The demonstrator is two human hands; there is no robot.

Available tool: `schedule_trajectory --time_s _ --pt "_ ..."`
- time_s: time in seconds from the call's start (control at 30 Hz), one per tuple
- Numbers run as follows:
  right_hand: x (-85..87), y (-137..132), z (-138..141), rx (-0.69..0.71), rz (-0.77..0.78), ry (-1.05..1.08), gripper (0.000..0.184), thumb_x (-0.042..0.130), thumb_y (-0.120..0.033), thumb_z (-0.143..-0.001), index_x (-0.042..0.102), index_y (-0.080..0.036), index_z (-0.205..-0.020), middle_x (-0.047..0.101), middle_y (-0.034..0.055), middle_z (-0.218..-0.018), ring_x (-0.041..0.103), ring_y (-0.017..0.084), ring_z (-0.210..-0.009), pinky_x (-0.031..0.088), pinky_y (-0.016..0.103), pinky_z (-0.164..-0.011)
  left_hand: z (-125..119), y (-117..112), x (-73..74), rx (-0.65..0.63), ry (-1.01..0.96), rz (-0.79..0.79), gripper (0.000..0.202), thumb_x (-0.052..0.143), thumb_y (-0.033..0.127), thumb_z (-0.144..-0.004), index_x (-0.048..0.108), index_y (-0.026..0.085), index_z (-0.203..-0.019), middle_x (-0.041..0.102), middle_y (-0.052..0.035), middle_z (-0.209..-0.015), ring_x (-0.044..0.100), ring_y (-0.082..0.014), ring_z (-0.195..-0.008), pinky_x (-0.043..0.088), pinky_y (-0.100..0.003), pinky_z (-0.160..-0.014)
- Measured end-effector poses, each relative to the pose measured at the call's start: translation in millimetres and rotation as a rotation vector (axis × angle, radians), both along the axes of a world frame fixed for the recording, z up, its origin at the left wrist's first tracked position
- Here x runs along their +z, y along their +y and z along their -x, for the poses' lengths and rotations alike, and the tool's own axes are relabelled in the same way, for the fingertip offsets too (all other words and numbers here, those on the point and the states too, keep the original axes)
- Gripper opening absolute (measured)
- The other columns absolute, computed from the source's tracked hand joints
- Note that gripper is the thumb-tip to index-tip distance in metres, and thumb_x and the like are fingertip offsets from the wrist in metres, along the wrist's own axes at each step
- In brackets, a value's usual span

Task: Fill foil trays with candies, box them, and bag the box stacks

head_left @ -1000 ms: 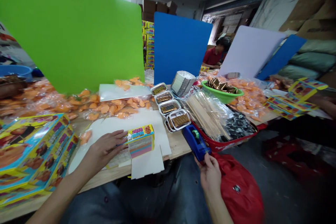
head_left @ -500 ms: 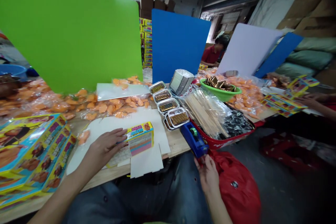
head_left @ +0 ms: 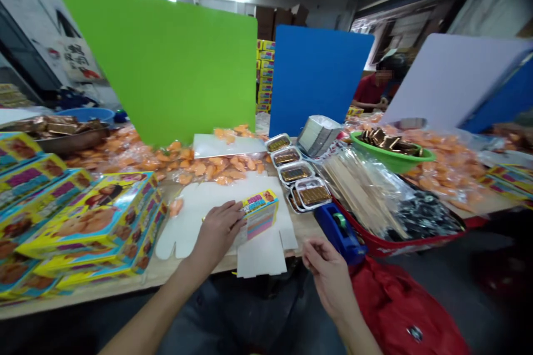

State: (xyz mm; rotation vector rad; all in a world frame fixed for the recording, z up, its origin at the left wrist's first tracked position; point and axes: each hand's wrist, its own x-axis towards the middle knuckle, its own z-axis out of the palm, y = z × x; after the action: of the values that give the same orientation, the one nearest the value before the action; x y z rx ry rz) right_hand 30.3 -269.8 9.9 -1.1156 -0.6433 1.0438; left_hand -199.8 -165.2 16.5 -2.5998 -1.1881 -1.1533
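My left hand (head_left: pixel 219 226) lies over the near end of a small printed cardboard box (head_left: pixel 262 215), steadying it as it stands on white card sheets. The box is yellow, blue and pink. Just left of a blue tape dispenser (head_left: pixel 342 233), my right hand (head_left: pixel 325 266) is raised with thumb and forefinger pinched together. Whatever is between those fingertips is too small to make out. A white card flap (head_left: pixel 261 259) juts over the table edge below the box.
Printed boxes (head_left: pixel 95 216) are stacked at left. Foil trays (head_left: pixel 296 172) stand beyond the dispenser. A red tray (head_left: pixel 400 244) holds wooden sticks, and a green bowl (head_left: pixel 391 161) holds copper-coloured packets. Bagged orange pieces (head_left: pixel 225 165) lie before the green panel (head_left: pixel 179 66). A red bag (head_left: pixel 403 310) hangs below.
My right hand has come away from the tape dispenser, its fingers now pinched. My left hand stays on the box. The view has turned left.
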Motion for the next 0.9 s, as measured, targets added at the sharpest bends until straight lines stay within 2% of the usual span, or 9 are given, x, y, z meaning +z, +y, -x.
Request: schedule_trajectory --time_s 0.1,0.2,0.4,0.57,0.63,0.73,0.8,0.9 --pt "8.8 23 18 0.135 0.006 -0.024 0.029 0.08 -0.037 -0.059 0.063 -0.018 -0.073 0.055 -0.0041 -0.059 0.045 0.008 -0.054 0.035 0.02 -0.049 -3 -3 0.7 0.026 0.033 0.01 0.013 0.057 0.021 -0.085 0.068 0.017 -0.091 0.069 -0.0085 -0.108 0.061 -0.0276 -0.106 0.051 -0.045 -0.084" --pt "11.5 36 24 0.183 -0.011 -0.071 0.027 0.079 -0.035 -0.061 0.062 -0.018 -0.073 0.055 -0.0043 -0.061 0.045 0.008 -0.055 0.034 0.019 -0.049 -3 -4 2.5 0.028 0.047 0.013 0.012 0.059 0.019 -0.083 0.068 0.017 -0.092 0.069 -0.0084 -0.108 0.061 -0.0281 -0.106 0.052 -0.045 -0.083" --pt "17.4 42 25 0.219 -0.04 -0.148 0.028 0.078 -0.035 -0.061 0.061 -0.018 -0.075 0.058 -0.0037 -0.062 0.046 0.008 -0.055 0.035 0.021 -0.051 -4 -5 2.2 0.041 0.034 0.019 0.012 0.058 0.019 -0.084 0.068 0.017 -0.091 0.068 -0.0085 -0.11 0.061 -0.0274 -0.107 0.051 -0.044 -0.083" --pt "23.8 43 29 0.349 -0.002 -0.267 0.031 0.077 -0.038 -0.061 0.059 -0.018 -0.076 0.058 -0.0031 -0.06 0.049 0.01 -0.057 0.038 0.022 -0.052 -5 -5 0.6 0.05 0.033 0.023 0.013 0.058 0.019 -0.084 0.068 0.019 -0.093 0.068 -0.0087 -0.11 0.06 -0.0276 -0.108 0.05 -0.045 -0.084" --pt "25.7 44 29 0.418 0.004 -0.315 0.036 0.077 -0.036 -0.061 0.055 -0.02 -0.086 0.058 -0.005 -0.059 0.051 0.01 -0.057 0.039 0.022 -0.053 -5 -5 1.1 0.044 0.038 0.026 0.013 0.058 0.018 -0.084 0.068 0.019 -0.092 0.068 -0.0081 -0.111 0.06 -0.0273 -0.109 0.05 -0.045 -0.085" --pt "28.8 45 26 0.514 0.036 -0.352 0.055 0.077 -0.032 -0.061 0.042 -0.024 -0.103 0.057 -0.009 -0.057 0.05 0.011 -0.053 0.039 0.021 -0.05 -5 -6 2.3 0.046 0.034 0.026 0.012 0.059 0.017 -0.083 0.067 0.018 -0.092 0.068 -0.0076 -0.111 0.06 -0.027 -0.109 0.05 -0.044 -0.085" --pt "31.6 46 24 0.507 0.032 -0.347 0.056 0.076 -0.033 -0.063 0.038 -0.024 -0.103 0.057 -0.0087 -0.059 0.051 0.011 -0.054 0.038 0.02 -0.049 -6 -7 2.7 0.049 0.03 0.026 0.011 0.06 0.017 -0.083 0.067 0.018 -0.092 0.068 -0.0075 -0.111 0.06 -0.0274 -0.108 0.05 -0.045 -0.085" --pt "35.1 46 28 0.432 -0.014 -0.284 0.046 0.072 -0.036 -0.067 0.038 -0.024 -0.095 0.059 -0.0071 -0.062 0.052 0.011 -0.057 0.037 0.02 -0.051 -6 -7 2.7 0.048 0.027 0.034 0.012 0.059 0.018 -0.083 0.067 0.017 -0.092 0.068 -0.0084 -0.11 0.06 -0.0278 -0.108 0.05 -0.045 -0.085"
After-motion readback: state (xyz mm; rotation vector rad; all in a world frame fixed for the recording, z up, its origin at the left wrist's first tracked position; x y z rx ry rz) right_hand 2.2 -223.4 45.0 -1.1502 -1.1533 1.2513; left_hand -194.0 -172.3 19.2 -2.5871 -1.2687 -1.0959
